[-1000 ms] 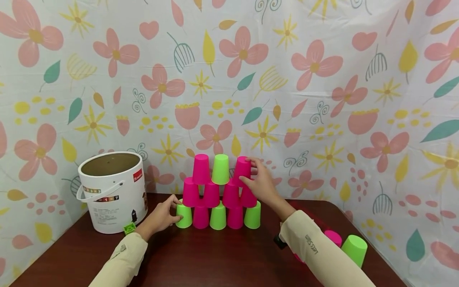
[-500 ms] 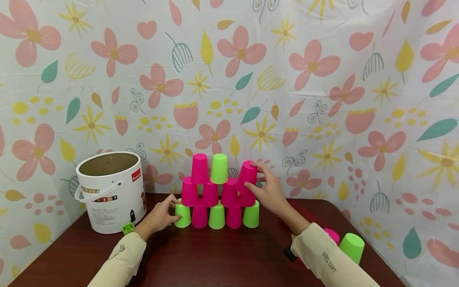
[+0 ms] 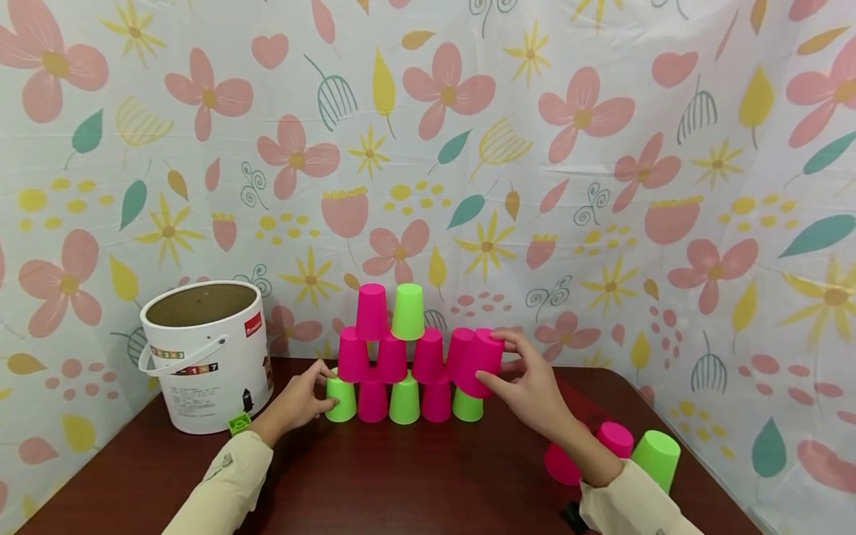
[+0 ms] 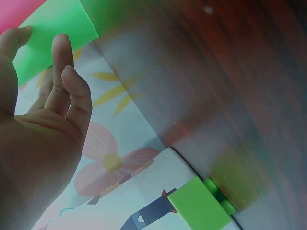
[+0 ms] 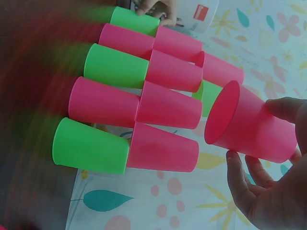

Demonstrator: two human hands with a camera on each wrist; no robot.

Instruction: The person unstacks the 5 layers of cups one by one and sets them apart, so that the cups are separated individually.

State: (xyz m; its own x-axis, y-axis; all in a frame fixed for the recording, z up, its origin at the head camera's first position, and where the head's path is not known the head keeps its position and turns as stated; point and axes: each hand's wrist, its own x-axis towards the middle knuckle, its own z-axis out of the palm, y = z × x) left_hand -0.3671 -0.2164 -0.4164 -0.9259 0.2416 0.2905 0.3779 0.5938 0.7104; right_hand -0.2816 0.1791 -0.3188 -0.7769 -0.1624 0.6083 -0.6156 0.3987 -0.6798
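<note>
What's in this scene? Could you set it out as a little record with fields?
Bottom row: five cups, alternating green and pink
Middle row: four pink cups
Top row: one pink cup, one green cup
Right hand: holds another pink cup, tilted
Left hand: touches the bottom row's leftmost green cup
Left side: white bucket, green toy brick
Right side: more pink and green cups
Backdrop: floral sheet

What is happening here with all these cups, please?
A person has both hands at a stack of cups. The right hand holds a pink cup apart from the stack. The left hand touches the green cup at the bottom left. Five cups stand at the bottom, four above them, two on top. A white bucket stands on the left.
</note>
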